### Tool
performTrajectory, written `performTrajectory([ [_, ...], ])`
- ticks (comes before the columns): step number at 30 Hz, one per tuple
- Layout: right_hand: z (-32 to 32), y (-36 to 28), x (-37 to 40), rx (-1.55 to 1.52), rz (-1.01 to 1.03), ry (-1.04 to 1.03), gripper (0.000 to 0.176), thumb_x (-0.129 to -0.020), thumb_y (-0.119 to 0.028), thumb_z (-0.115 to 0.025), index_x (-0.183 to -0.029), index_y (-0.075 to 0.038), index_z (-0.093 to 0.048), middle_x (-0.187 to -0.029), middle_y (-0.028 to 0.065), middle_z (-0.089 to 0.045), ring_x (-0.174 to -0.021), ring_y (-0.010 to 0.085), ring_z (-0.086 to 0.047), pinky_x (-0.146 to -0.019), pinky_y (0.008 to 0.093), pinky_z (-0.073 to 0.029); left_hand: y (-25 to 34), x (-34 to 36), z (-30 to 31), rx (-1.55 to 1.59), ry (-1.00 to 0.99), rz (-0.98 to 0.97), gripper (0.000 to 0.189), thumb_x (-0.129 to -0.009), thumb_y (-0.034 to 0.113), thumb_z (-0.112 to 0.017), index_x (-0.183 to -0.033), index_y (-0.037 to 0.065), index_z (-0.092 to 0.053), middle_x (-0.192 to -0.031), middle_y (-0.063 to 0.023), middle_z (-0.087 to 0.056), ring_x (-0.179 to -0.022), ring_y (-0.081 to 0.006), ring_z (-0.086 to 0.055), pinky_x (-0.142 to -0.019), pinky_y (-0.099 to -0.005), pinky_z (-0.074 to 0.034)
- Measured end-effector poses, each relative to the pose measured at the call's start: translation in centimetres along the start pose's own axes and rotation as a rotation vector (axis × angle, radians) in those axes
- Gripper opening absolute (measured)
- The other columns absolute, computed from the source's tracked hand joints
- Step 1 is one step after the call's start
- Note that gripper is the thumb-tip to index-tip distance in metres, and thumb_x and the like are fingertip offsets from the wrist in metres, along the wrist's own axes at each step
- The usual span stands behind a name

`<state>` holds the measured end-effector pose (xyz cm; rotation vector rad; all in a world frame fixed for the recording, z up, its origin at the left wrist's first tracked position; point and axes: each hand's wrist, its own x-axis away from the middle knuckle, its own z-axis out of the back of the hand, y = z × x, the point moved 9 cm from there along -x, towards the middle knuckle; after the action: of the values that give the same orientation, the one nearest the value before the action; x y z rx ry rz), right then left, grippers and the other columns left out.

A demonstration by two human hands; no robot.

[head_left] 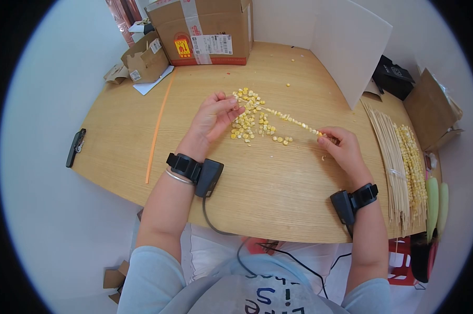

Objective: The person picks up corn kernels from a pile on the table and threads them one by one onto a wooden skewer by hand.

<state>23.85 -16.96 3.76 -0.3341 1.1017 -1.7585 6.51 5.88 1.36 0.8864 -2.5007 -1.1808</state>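
Note:
A thin skewer (pixel 291 120) threaded with corn kernels slants between my two hands above the table. My left hand (pixel 215 116) pinches its bare upper-left end between thumb and fingers. My right hand (pixel 341 149) is closed on its lower-right end, where kernels reach the fingertips. Loose yellow kernels (pixel 243 125) lie in a pile beneath and beside my left fingers, with a few more below the skewer. Each wrist wears a black strap with a small box.
Bare skewers (pixel 387 157) and kernel-covered skewers (pixel 410 167) lie at the right, beside green corn husks (pixel 432 201). A cardboard box (pixel 215 26), smaller carton (pixel 146 58) and white panel (pixel 349 52) stand at the back. An orange strip (pixel 159 131) crosses the left side of the table (pixel 111 141).

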Motion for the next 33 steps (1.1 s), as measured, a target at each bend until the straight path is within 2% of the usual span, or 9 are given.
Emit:
performTrajectory([
  [8,0.3,-1.6,0.1,0.121,0.073,0.017,0.02,-0.078,-0.013,-0.065,-0.095,-0.001,-0.064,-0.078,0.0078,-0.06,-0.067,0.0156,-0.054,-0.062,0.0261,-0.044,-0.1,-0.1,0.1,0.017,-0.016,0.003,0.02,-0.076,-0.006,-0.06,-0.084,0.009,-0.049,-0.084,-0.0064,-0.058,-0.081,-0.0194,-0.058,-0.084,-0.0355,-0.049],
  [14,-0.1,-1.0,0.1,0.076,0.035,-0.019,0.02,-0.082,-0.014,-0.062,-0.096,0.001,-0.064,-0.073,0.0076,-0.06,-0.062,0.0123,-0.053,-0.056,0.025,-0.044,-0.1,-0.1,0.0,0.007,-0.011,-0.013,0.022,-0.075,-0.006,-0.061,-0.083,0.01,-0.048,-0.085,-0.0056,-0.057,-0.083,-0.0189,-0.057,-0.088,-0.036,-0.047],
  [16,-0.7,-0.6,0.3,0.007,-0.047,-0.079,0.022,-0.083,-0.015,-0.061,-0.096,0.003,-0.063,-0.07,0.0067,-0.06,-0.059,0.0102,-0.052,-0.052,0.0236,-0.043,-0.1,0.0,0.0,0.006,0.006,-0.019,0.022,-0.075,-0.006,-0.061,-0.083,0.01,-0.049,-0.085,-0.0056,-0.057,-0.083,-0.0189,-0.057,-0.088,-0.0359,-0.047],
  [23,-0.9,-0.6,0.2,-0.007,-0.032,-0.069,0.023,-0.083,-0.016,-0.062,-0.096,0.003,-0.063,-0.071,0.0053,-0.059,-0.059,0.0091,-0.052,-0.05,0.0221,-0.043,0.2,-0.1,0.1,0.013,0.009,-0.04,0.021,-0.076,-0.006,-0.061,-0.081,0.01,-0.048,-0.086,-0.0059,-0.057,-0.084,-0.0191,-0.058,-0.087,-0.0355,-0.048],
  [26,-0.5,-0.8,0.1,-0.021,-0.004,-0.008,0.022,-0.081,-0.015,-0.064,-0.095,0.002,-0.063,-0.072,0.0053,-0.058,-0.061,0.0111,-0.052,-0.053,0.0239,-0.043,0.2,-0.1,0.2,0.009,0.032,-0.042,0.02,-0.076,-0.005,-0.06,-0.081,0.009,-0.048,-0.085,-0.0063,-0.057,-0.082,-0.0187,-0.057,-0.085,-0.0352,-0.048],
  [28,0.0,-1.1,0.0,0.096,0.075,0.026,0.021,-0.079,-0.014,-0.065,-0.095,0.0,-0.063,-0.074,0.0066,-0.058,-0.064,0.0151,-0.053,-0.057,0.0266,-0.043,0.1,0.0,0.3,-0.01,0.055,-0.038,0.018,-0.077,-0.004,-0.06,-0.08,0.009,-0.048,-0.082,-0.0063,-0.057,-0.079,-0.018,-0.057,-0.085,-0.0348,-0.048],
  [33,0.3,-1.8,0.0,0.163,0.101,0.052,0.02,-0.078,-0.014,-0.065,-0.094,-0.003,-0.064,-0.074,0.0082,-0.058,-0.067,0.0194,-0.055,-0.061,0.029,-0.043,0.3,0.3,-0.2,-0.006,0.053,-0.038,0.016,-0.078,-0.003,-0.06,-0.078,0.008,-0.048,-0.078,-0.0062,-0.056,-0.076,-0.0171,-0.056,-0.082,-0.0344,-0.049],
])
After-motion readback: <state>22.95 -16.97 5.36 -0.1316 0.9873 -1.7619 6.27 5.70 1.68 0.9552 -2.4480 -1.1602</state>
